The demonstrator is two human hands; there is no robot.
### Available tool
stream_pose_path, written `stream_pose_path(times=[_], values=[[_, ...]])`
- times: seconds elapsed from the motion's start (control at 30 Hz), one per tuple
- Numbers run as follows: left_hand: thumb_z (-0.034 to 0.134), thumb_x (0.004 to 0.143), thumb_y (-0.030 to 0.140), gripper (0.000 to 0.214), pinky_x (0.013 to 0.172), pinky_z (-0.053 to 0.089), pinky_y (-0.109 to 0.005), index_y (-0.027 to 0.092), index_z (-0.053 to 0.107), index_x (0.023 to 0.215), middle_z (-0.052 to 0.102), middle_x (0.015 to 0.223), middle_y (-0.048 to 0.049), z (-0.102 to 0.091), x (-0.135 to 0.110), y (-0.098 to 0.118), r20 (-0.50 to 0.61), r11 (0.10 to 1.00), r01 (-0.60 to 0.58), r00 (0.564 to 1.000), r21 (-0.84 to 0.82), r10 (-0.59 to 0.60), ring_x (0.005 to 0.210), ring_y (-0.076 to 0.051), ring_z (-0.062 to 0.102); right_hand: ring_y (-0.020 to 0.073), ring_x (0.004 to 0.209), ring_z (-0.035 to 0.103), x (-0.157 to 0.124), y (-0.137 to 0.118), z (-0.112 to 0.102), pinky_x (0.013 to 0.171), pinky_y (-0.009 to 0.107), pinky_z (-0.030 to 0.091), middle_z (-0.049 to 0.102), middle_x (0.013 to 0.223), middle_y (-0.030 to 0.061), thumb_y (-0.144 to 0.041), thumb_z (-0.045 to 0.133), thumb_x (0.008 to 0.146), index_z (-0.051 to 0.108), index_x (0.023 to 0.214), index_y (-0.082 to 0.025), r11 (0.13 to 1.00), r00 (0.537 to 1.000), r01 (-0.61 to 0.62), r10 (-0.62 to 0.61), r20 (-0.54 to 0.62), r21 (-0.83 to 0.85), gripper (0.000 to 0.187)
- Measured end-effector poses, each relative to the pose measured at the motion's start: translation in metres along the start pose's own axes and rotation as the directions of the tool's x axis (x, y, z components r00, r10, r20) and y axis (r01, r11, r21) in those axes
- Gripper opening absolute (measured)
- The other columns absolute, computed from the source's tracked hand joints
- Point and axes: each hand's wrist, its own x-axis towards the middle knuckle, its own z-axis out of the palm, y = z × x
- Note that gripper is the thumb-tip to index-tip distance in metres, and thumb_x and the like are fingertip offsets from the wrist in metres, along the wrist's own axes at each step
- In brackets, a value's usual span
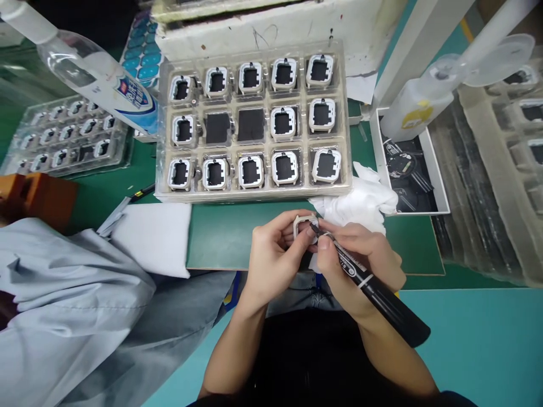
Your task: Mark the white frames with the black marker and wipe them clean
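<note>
Between the fingers of my left hand [275,254] is a light-coloured watch case frame [298,226], held up near the front edge of the table. My right hand [360,257] grips a black marker pen [373,294], its tip pointing at the inside of the frame; whether it touches cannot be made out. Just beyond my hands stands a clear plastic tray [254,196] with rows of similar watch case frames [250,170]. Two pockets in its middle row hold no frame and show dark bottoms.
A crumpled white cloth [360,198] lies right of the tray, by a white box [443,195] holding a squeeze bottle [413,110]. At left are a folded white cloth [156,234], a clear spray bottle [106,79], another tray [68,133] and a seated person's sleeve [63,282].
</note>
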Motion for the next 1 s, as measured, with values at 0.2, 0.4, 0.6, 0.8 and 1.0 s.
stream_pose_path(times=[0.2,0.4,0.6,0.8,1.0], values=[[0.086,0.097,0.027,0.02,0.075,0.074,-0.028,0.015,0.085,0.113,0.088,0.09,-0.0061,0.0012,0.0022,0.0034,-0.004,0.999,0.006,1.0,-0.044,-0.006,0.075,-0.019,0.085,0.0263,0.088,0.091,0.0008,-0.0001,-0.001,0.077,0.031,0.078,0.085,0.092,0.0019,-0.006,0.083,0.092,0.067,0.098,-0.024,1.0,1.0,0.006,-0.006,0.02,0.013,0.025],[0.088,0.094,0.026,0.02,0.065,0.071,-0.026,0.015,0.085,0.11,0.084,0.081,-0.0031,-0.0022,0.0034,0.0084,0.004,0.995,0.058,0.998,-0.078,-0.058,0.064,-0.017,0.081,0.0276,0.089,0.091,-0.0006,0.0004,-0.0008,0.071,0.03,0.076,0.083,0.088,0.0001,-0.01,0.085,0.093,0.066,0.099,-0.025,0.993,0.999,-0.051,0.049,0.021,0.102,0.025],[0.092,0.095,0.03,0.021,0.06,0.07,-0.024,0.015,0.086,0.109,0.084,0.078,-0.0032,-0.0077,0.005,0.0103,0.048,0.988,0.083,0.996,-0.131,-0.077,0.062,-0.017,0.081,0.0272,0.089,0.091,-0.0019,0.0027,-0.0006,0.077,0.033,0.079,0.082,0.086,0.0001,-0.008,0.083,0.094,0.068,0.104,-0.024,0.98,1.0,-0.027,0.024,0.021,0.199,0.024],[0.099,0.091,0.035,0.028,0.069,0.072,-0.026,0.015,0.086,0.106,0.086,0.083,-0.0045,-0.0073,0.0065,0.0093,0.066,0.982,0.07,0.996,-0.175,-0.06,0.068,-0.018,0.082,0.0268,0.09,0.091,0.0003,0.003,-0.0023,0.087,0.037,0.081,0.082,0.087,-0.0012,-0.003,0.081,0.091,0.069,0.106,-0.024,0.965,0.998,-0.046,0.034,0.051,0.258,0.028],[0.1,0.092,0.036,0.029,0.073,0.073,-0.027,0.016,0.085,0.107,0.086,0.085,-0.0045,-0.0051,0.0058,0.008,0.059,0.981,0.049,0.997,-0.187,-0.039,0.07,-0.017,0.082,0.0264,0.086,0.09,0.0004,0.0033,-0.0024,0.087,0.042,0.081,0.08,0.086,-0.0016,-0.002,0.08,0.091,0.069,0.107,-0.023,0.963,0.999,-0.039,0.028,0.047,0.268,0.029]])
